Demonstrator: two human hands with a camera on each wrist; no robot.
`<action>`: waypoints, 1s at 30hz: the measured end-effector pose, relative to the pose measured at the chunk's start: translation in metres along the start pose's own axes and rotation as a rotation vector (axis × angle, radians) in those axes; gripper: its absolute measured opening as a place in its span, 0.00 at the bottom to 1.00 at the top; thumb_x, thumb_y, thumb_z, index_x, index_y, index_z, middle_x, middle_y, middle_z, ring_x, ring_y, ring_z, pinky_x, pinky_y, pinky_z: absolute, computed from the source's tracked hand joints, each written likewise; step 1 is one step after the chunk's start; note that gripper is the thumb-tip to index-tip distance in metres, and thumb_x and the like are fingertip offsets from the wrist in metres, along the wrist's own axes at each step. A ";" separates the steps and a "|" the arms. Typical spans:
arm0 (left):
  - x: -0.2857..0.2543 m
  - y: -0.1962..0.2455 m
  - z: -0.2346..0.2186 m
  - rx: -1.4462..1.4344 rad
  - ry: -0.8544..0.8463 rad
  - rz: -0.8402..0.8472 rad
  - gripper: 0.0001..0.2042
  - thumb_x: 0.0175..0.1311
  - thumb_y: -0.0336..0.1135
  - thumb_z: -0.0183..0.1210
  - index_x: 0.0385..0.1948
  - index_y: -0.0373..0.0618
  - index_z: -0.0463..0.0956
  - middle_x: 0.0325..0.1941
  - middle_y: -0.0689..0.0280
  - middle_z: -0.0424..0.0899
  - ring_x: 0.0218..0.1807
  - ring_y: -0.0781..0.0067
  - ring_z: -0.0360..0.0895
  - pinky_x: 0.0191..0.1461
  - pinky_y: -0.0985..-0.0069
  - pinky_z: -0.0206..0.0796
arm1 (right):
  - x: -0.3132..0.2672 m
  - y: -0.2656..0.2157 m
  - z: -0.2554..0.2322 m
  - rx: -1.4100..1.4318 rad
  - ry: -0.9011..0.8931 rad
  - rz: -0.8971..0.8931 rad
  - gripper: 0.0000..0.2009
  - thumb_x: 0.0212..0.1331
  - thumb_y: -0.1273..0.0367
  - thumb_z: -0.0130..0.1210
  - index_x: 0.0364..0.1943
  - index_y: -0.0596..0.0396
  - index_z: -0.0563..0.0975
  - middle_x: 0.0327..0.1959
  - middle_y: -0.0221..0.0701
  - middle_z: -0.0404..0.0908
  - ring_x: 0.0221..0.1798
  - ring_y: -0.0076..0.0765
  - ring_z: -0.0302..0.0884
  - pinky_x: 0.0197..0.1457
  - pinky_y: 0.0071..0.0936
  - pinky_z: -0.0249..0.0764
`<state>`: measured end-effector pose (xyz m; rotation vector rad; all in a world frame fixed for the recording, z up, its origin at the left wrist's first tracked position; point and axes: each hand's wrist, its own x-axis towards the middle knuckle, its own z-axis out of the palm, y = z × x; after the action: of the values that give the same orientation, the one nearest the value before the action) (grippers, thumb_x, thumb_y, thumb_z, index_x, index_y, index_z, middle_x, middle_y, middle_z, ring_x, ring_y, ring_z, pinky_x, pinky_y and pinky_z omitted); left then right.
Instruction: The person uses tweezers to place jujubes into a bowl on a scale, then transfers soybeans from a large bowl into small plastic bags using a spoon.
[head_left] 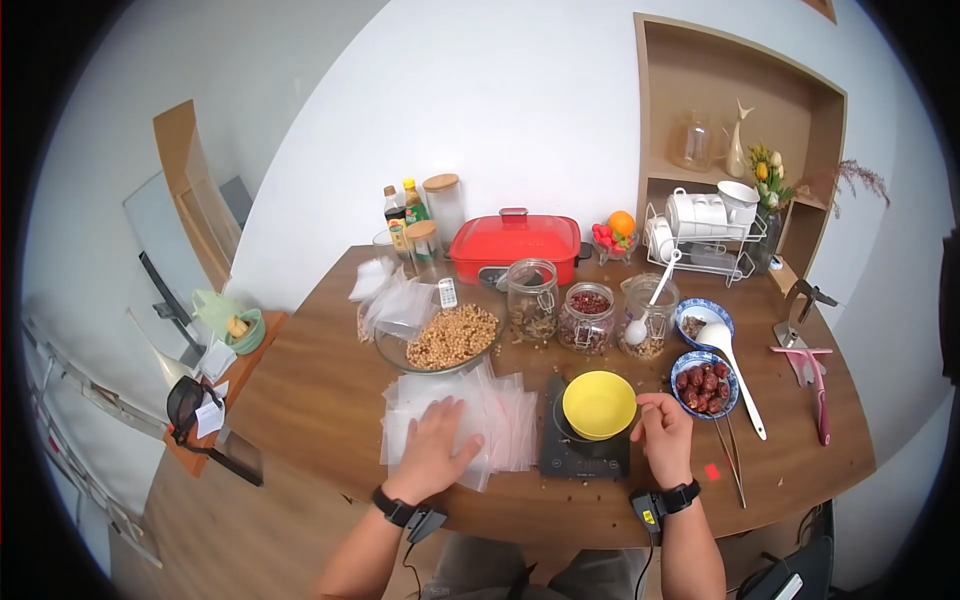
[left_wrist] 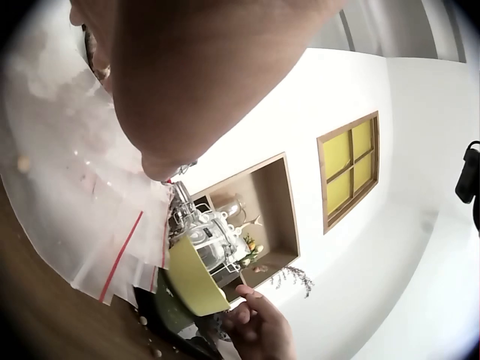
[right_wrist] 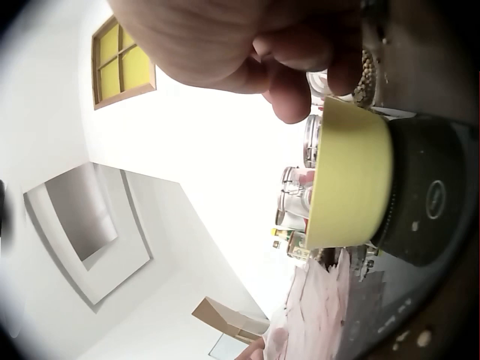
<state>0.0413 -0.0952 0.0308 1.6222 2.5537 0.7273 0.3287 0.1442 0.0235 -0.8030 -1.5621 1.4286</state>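
My left hand (head_left: pixel 432 452) rests with fingers spread on a layered pile of clear zip bags (head_left: pixel 510 415), some with red seal strips (left_wrist: pixel 124 251). Beside the rim of a yellow bowl (head_left: pixel 600 392) is my right hand (head_left: pixel 664 437), its fingers loosely bent and nothing visible in them. In the right wrist view, its fingertips (right_wrist: pixel 291 109) overlap the area by the bowl's rim. The bowl sits on a black kitchen scale (head_left: pixel 585 462). Behind the bags, a glass bowl of pale beans (head_left: pixel 455 338) has more bags at its left edge.
Three clip-top jars (head_left: pixel 587 335) stand behind the scale, one with a white spoon (head_left: pixel 655 300). On the right are a blue-patterned bowl of red dates (head_left: pixel 712 362), a white ladle (head_left: pixel 735 375), tweezers (head_left: pixel 735 465) and a pink-handled tool (head_left: pixel 820 400). A red cooker (head_left: pixel 515 245) stands behind.
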 end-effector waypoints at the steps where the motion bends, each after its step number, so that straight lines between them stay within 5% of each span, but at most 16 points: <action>1: 0.003 0.007 0.004 -0.013 -0.084 -0.037 0.39 0.78 0.58 0.56 0.80 0.38 0.61 0.86 0.45 0.60 0.87 0.35 0.53 0.86 0.34 0.43 | -0.001 0.000 0.000 -0.013 -0.005 0.016 0.09 0.81 0.72 0.51 0.51 0.60 0.82 0.27 0.24 0.81 0.26 0.16 0.77 0.31 0.18 0.68; 4: 0.008 0.006 0.033 0.035 -0.213 -0.081 0.41 0.81 0.62 0.49 0.84 0.41 0.53 0.90 0.45 0.52 0.90 0.38 0.44 0.85 0.27 0.31 | -0.002 0.007 -0.003 -0.037 -0.011 0.029 0.08 0.81 0.73 0.52 0.50 0.61 0.82 0.27 0.23 0.81 0.27 0.17 0.78 0.31 0.18 0.69; 10: 0.007 0.003 0.033 0.010 -0.251 -0.080 0.41 0.82 0.62 0.47 0.86 0.43 0.49 0.92 0.49 0.47 0.92 0.41 0.39 0.87 0.30 0.22 | -0.002 0.019 0.001 -0.046 0.003 -0.023 0.07 0.80 0.74 0.52 0.49 0.61 0.82 0.27 0.23 0.81 0.25 0.17 0.78 0.29 0.19 0.70; 13: 0.005 -0.007 0.019 -0.088 -0.157 -0.001 0.35 0.80 0.58 0.53 0.80 0.44 0.64 0.86 0.47 0.62 0.87 0.40 0.54 0.86 0.34 0.40 | -0.002 0.025 0.002 -0.051 0.032 -0.044 0.07 0.79 0.74 0.52 0.49 0.60 0.82 0.26 0.23 0.80 0.25 0.17 0.77 0.29 0.19 0.70; 16: 0.016 -0.024 -0.009 -0.277 0.068 0.117 0.23 0.77 0.47 0.62 0.65 0.42 0.81 0.71 0.46 0.81 0.75 0.41 0.74 0.79 0.48 0.63 | -0.002 0.021 0.003 0.007 0.115 -0.061 0.06 0.81 0.73 0.52 0.47 0.58 0.81 0.27 0.22 0.79 0.24 0.16 0.75 0.28 0.19 0.68; 17: 0.022 -0.021 -0.022 -0.263 0.265 0.156 0.12 0.73 0.36 0.66 0.50 0.39 0.87 0.56 0.49 0.90 0.59 0.41 0.85 0.66 0.57 0.75 | -0.001 0.021 0.000 0.022 0.139 -0.063 0.06 0.81 0.72 0.53 0.47 0.58 0.80 0.28 0.22 0.78 0.24 0.16 0.74 0.28 0.19 0.68; 22: 0.065 -0.098 -0.060 -0.170 0.403 -0.141 0.13 0.71 0.36 0.64 0.50 0.39 0.86 0.56 0.49 0.89 0.58 0.42 0.84 0.64 0.54 0.76 | 0.001 0.026 -0.006 -0.011 0.155 -0.006 0.09 0.84 0.68 0.51 0.43 0.55 0.78 0.28 0.22 0.75 0.23 0.15 0.71 0.27 0.18 0.65; 25: 0.103 -0.151 -0.066 0.024 0.510 -0.186 0.19 0.70 0.39 0.65 0.57 0.37 0.82 0.62 0.47 0.86 0.64 0.41 0.81 0.68 0.54 0.74 | 0.003 0.037 -0.003 -0.042 0.160 -0.036 0.13 0.85 0.62 0.50 0.39 0.52 0.75 0.25 0.21 0.73 0.21 0.15 0.68 0.24 0.18 0.59; 30: 0.169 -0.228 -0.056 -0.055 0.427 -0.212 0.34 0.68 0.45 0.68 0.71 0.31 0.71 0.72 0.40 0.77 0.73 0.39 0.74 0.76 0.54 0.68 | 0.006 0.048 -0.008 -0.094 0.163 -0.030 0.15 0.86 0.61 0.49 0.37 0.51 0.74 0.23 0.20 0.71 0.20 0.14 0.66 0.23 0.18 0.59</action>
<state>-0.2441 -0.0485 0.0268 1.2617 2.8919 1.2188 0.3288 0.1599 -0.0227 -0.9239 -1.5183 1.2439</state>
